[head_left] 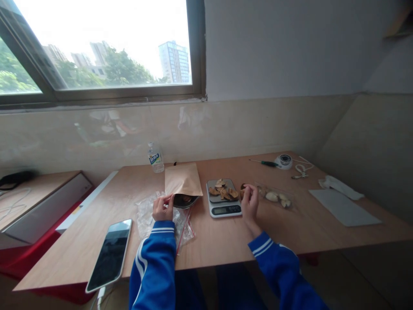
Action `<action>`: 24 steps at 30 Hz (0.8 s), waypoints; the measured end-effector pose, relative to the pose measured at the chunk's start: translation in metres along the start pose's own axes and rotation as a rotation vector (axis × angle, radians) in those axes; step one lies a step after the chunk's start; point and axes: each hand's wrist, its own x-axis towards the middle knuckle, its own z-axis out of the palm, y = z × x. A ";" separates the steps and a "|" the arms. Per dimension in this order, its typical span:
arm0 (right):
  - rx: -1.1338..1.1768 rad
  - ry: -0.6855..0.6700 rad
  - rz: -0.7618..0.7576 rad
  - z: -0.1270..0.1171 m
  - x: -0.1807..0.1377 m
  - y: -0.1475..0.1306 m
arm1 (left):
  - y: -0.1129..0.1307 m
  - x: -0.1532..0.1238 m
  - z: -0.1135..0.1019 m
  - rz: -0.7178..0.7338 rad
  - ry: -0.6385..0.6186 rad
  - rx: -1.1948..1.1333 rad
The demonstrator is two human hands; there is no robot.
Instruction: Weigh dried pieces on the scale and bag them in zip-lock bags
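My left hand (163,208) pinches the open mouth of a brown kraft paper pouch (183,180) that lies on the wooden table (226,241); dark slices show inside the opening. To the right sits a small digital kitchen scale (223,202) with several brown dried slices (223,190) piled on its platform. My right hand (250,202) hovers at the scale's right edge, fingers curled around a small brown piece. Both arms wear blue sleeves with white stripes.
Clear plastic zip bags (146,215) lie under my left hand. Another clear bag with pale pieces (275,197) is right of the scale. A smartphone (111,254) on a cable lies front left. A water bottle (155,158), a screwdriver (264,162), a round white device (284,161) and grey sheet (343,207) lie farther off.
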 end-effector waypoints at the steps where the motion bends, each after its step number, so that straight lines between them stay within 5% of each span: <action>1: 0.003 0.009 0.022 -0.004 0.004 0.004 | 0.000 0.000 0.000 -0.010 -0.004 0.000; 10: 0.166 -0.061 0.206 -0.011 0.020 0.037 | 0.001 -0.001 0.002 -0.036 -0.019 -0.009; 16: 0.154 -0.092 0.134 -0.004 0.019 0.039 | 0.002 -0.001 0.002 -0.047 -0.020 -0.006; 24: 0.039 -0.344 0.075 0.009 0.026 0.037 | 0.002 -0.001 0.002 -0.065 -0.029 -0.004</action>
